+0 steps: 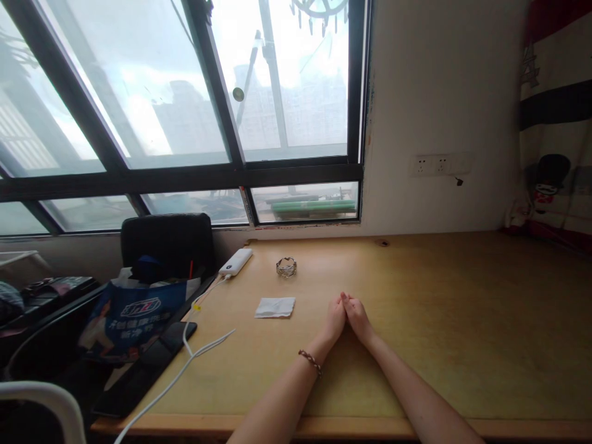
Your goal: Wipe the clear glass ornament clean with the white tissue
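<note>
I read left hand (335, 317) and right hand (357, 316) pressed together, fingers curled, at table (462, 320). Folded tissue (275, 307): nine o'clock from hands. Openwork metal band (287, 269): ten o'clock.

"Where are your hands?"
"My left grip (337, 317) and right grip (357, 316) are curled closed and touching, thumbs together, above the counter (444, 314). A braided bracelet (311, 364) circles my left wrist."
"What's nearest?"
"A folded white tissue (274, 308), lying flat to the left of my left grip. Beyond it sits a silvery openwork band (286, 267)."
"And farther left?"
"A white power bank (236, 263), farther out than my grip, with a white cable (185, 336) running back toward the near edge."
</note>
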The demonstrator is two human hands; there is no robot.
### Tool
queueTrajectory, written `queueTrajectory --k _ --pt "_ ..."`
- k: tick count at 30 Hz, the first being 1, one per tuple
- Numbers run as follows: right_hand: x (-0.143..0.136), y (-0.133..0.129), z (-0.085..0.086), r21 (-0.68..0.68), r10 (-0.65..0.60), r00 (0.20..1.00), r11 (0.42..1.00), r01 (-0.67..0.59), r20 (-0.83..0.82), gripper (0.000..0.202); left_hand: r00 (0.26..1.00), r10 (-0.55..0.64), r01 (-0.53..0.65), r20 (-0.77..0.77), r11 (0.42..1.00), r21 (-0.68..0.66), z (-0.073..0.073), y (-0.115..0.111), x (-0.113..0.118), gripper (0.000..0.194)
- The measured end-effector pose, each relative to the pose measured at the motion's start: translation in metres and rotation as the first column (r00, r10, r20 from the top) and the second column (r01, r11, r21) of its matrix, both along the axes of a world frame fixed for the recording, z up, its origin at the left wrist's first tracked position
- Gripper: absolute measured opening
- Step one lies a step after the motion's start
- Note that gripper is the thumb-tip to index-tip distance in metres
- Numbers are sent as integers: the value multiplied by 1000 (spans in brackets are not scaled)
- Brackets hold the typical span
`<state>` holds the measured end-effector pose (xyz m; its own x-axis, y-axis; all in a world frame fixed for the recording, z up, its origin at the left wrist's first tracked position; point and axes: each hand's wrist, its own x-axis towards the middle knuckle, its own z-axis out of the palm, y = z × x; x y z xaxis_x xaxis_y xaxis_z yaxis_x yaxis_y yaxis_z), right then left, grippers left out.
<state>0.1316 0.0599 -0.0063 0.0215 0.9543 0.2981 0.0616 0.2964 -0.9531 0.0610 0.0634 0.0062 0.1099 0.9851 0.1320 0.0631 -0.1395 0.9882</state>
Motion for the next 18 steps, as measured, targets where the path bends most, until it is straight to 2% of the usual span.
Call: queueTrajectory --k 8,12,15,16,18 --pt "1 1 -5 65 11 994 998 -17 105 52 990 15 4 -142 991 135 -8 3 -2 43" --pt "2 -2 -1 114 -22 972 994 -4 232 55 951 33 30 -308 980 197 -9 6 -9 45" --pt "6 -5 6 133 -88 904 990 35 418 59 839 89 62 -537 964 257 1 5 -19 43" --pt "8 -6 8 143 -107 870 989 43 481 59 779 142 56 -611 954 293 5 5 -23 40" --pt "12 -7 14 163 -132 809 986 46 573 57 630 321 -16 -707 916 402 15 5 -32 32"
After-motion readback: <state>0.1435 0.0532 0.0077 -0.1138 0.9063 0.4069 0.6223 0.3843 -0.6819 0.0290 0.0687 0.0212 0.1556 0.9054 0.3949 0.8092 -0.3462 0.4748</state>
